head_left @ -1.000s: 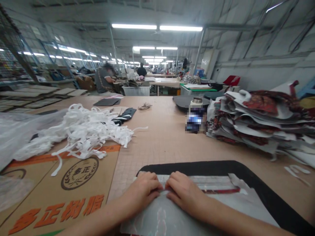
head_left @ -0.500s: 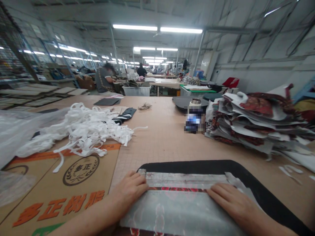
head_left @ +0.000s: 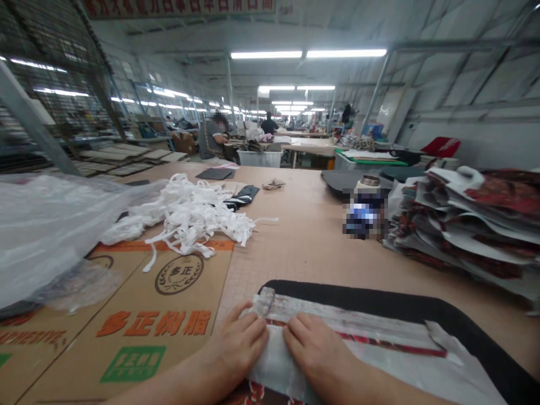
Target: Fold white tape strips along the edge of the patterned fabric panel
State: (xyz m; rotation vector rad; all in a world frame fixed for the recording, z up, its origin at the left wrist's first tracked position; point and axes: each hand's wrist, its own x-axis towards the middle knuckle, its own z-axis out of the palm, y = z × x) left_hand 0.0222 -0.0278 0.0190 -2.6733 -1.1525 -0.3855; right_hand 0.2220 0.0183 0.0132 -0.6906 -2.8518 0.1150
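Observation:
A greyish-white backed fabric piece point(head_left: 375, 360) with a thin red patterned strip along its folded edge lies on a black mat point(head_left: 405, 304). At the fabric's left end, my left hand point(head_left: 236, 351) has its fingers curled together and closed on the edge. Close to its right, my right hand point(head_left: 314, 351) presses down with bent fingers closed on the same folded edge. Red patterned cloth point(head_left: 257, 391) shows below the hands. The fingertips' exact hold is partly hidden.
A flattened cardboard box point(head_left: 139, 304) lies to the left, with a heap of white strips point(head_left: 198, 214) and clear plastic point(head_left: 63, 225) over it. A bottle point(head_left: 369, 197) stands beside a pile of fabric pieces point(head_left: 468, 225) on the right. A seated person point(head_left: 211, 138) is farther back.
My right hand has moved left along the fabric, close to my left hand. The view has turned left, and the fabric lies more slanted, with its right end nearer to me.

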